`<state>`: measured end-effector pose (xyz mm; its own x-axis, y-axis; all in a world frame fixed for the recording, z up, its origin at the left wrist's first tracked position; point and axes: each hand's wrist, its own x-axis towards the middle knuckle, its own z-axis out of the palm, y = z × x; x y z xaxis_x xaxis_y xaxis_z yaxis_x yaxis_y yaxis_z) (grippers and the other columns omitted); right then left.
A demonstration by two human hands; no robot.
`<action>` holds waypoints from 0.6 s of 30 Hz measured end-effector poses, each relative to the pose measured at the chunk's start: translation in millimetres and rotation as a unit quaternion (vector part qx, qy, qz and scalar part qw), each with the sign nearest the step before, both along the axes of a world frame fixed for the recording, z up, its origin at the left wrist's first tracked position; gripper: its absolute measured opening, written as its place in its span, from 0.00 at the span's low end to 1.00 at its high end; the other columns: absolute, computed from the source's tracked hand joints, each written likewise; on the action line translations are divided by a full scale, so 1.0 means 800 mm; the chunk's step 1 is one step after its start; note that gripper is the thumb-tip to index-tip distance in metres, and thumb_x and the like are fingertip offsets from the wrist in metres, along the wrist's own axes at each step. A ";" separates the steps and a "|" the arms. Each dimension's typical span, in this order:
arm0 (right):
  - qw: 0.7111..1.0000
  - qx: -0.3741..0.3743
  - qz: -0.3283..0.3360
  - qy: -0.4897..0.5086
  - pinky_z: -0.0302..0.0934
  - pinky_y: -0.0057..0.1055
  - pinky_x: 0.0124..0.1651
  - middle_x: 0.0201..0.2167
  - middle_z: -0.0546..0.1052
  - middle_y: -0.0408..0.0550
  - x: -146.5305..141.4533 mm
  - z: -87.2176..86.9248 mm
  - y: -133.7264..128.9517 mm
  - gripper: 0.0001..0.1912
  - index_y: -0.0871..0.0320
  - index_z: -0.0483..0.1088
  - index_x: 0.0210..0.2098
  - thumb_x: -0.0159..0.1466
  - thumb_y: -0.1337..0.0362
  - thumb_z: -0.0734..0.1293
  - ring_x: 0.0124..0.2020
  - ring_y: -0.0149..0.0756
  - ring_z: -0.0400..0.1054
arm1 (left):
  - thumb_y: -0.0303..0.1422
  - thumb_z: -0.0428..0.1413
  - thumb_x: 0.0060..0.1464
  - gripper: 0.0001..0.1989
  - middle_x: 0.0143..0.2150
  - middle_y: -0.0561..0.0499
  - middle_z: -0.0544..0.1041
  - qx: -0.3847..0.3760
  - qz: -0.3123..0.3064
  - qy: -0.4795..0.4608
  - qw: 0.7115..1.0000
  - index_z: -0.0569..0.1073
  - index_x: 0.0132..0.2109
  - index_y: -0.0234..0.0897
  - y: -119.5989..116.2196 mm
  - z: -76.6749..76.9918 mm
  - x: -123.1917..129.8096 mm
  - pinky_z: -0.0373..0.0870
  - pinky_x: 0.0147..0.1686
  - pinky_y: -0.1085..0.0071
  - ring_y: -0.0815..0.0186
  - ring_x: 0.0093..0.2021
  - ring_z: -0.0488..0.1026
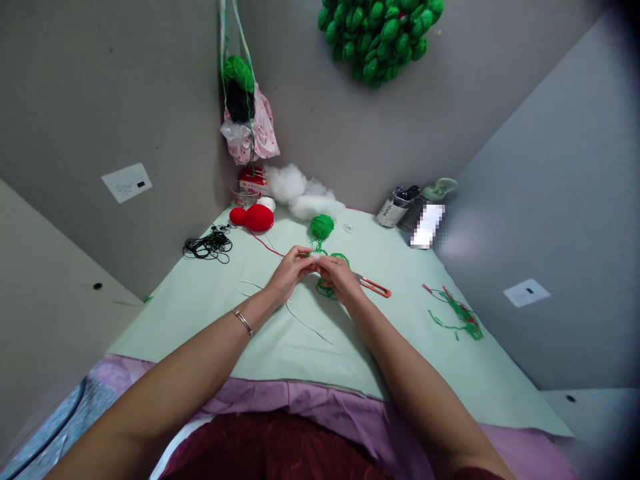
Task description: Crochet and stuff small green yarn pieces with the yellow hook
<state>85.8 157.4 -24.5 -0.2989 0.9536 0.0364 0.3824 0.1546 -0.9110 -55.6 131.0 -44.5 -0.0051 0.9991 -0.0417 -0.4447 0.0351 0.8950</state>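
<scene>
Both hands meet over the middle of the table. My left hand [293, 270] has its fingers closed on a small tuft of white stuffing [316, 256]. From the other side my right hand [337, 273] pinches the same tuft. Just beyond the fingers lies a ball of green yarn [321, 227], and loops of green yarn [340, 257] show behind and beneath the right hand. Orange-handled snips [375, 287] rest beside my right hand. A thin white cord [310, 327] lies near my left wrist. Anything green between the fingers is too small to tell.
Red yarn [259, 217], white stuffing [287, 184] and a tangled black cord [207, 245] lie at the back left. A pen holder [392, 210] and a lit phone [428, 225] stand at the back right. Yarn scraps [467, 320] lie right. A bag [263, 127] hangs on the wall.
</scene>
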 end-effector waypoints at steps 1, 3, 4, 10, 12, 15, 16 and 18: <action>1.000 0.004 -0.001 0.000 0.47 0.30 0.22 0.16 0.53 0.36 0.000 0.001 -0.001 0.23 0.52 0.59 0.21 0.64 0.44 0.59 0.18 0.30 0.45 | 0.31 0.61 0.64 0.09 0.42 0.49 0.80 -0.002 0.000 0.005 1.000 0.76 0.49 0.34 0.001 -0.003 0.001 0.78 0.45 0.64 0.66 0.39 0.79; 1.000 0.021 -0.002 -0.004 0.51 0.30 0.26 0.17 0.58 0.39 -0.003 0.003 -0.007 0.21 0.53 0.62 0.21 0.65 0.47 0.60 0.21 0.32 0.51 | 0.36 0.60 0.66 0.15 0.51 0.45 0.79 -0.009 0.004 0.018 1.000 0.75 0.55 0.34 0.004 -0.009 0.002 0.80 0.46 0.59 0.61 0.45 0.79; 0.999 0.032 0.000 -0.007 0.53 0.30 0.29 0.19 0.62 0.41 -0.006 0.004 -0.011 0.20 0.54 0.63 0.22 0.65 0.50 0.62 0.24 0.33 0.55 | 0.38 0.59 0.66 0.17 0.54 0.43 0.78 -0.012 0.010 0.026 1.000 0.74 0.57 0.34 0.005 -0.012 0.002 0.80 0.47 0.57 0.59 0.48 0.78; 0.998 0.050 0.025 0.012 0.58 0.31 0.38 0.26 0.70 0.44 -0.022 0.006 -0.031 0.15 0.55 0.69 0.26 0.67 0.55 0.63 0.31 0.36 0.63 | 0.39 0.59 0.66 0.20 0.59 0.42 0.76 -0.001 0.062 0.067 0.996 0.73 0.60 0.35 0.012 -0.021 0.000 0.79 0.51 0.53 0.56 0.53 0.77; 0.998 0.030 0.036 0.038 0.56 0.30 0.33 0.22 0.66 0.42 -0.021 0.004 -0.028 0.20 0.54 0.68 0.26 0.69 0.50 0.59 0.27 0.35 0.60 | 0.39 0.59 0.66 0.19 0.58 0.42 0.76 0.015 0.070 0.074 0.995 0.73 0.60 0.35 0.013 -0.018 -0.001 0.79 0.50 0.54 0.57 0.52 0.78; 0.996 -0.005 0.047 0.074 0.49 0.29 0.25 0.17 0.55 0.37 -0.017 0.001 -0.020 0.24 0.54 0.66 0.27 0.68 0.43 0.58 0.19 0.31 0.49 | 0.38 0.59 0.66 0.16 0.53 0.44 0.78 0.043 0.079 0.073 0.993 0.74 0.57 0.34 0.011 -0.013 -0.002 0.80 0.45 0.58 0.60 0.46 0.78; 0.995 -0.013 0.047 0.082 0.47 0.29 0.23 0.16 0.53 0.35 -0.015 0.000 -0.018 0.25 0.54 0.66 0.26 0.68 0.42 0.58 0.19 0.30 0.46 | 0.37 0.60 0.66 0.15 0.49 0.46 0.78 0.052 0.084 0.069 0.993 0.74 0.55 0.34 0.011 -0.012 -0.002 0.79 0.43 0.60 0.62 0.44 0.78; 0.994 -0.022 0.042 0.096 0.44 0.28 0.22 0.16 0.50 0.34 -0.013 -0.002 -0.014 0.26 0.54 0.64 0.25 0.66 0.40 0.60 0.18 0.28 0.43 | 0.33 0.62 0.63 0.10 0.41 0.50 0.78 0.068 0.089 0.059 0.992 0.74 0.49 0.34 0.008 -0.008 -0.002 0.77 0.42 0.65 0.66 0.38 0.76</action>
<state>75.6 146.3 -25.7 -0.3683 0.9278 0.0594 0.1882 0.1370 -0.9725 -56.8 137.3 -51.0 -0.1785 0.9784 0.1045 -0.3252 -0.1589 0.9322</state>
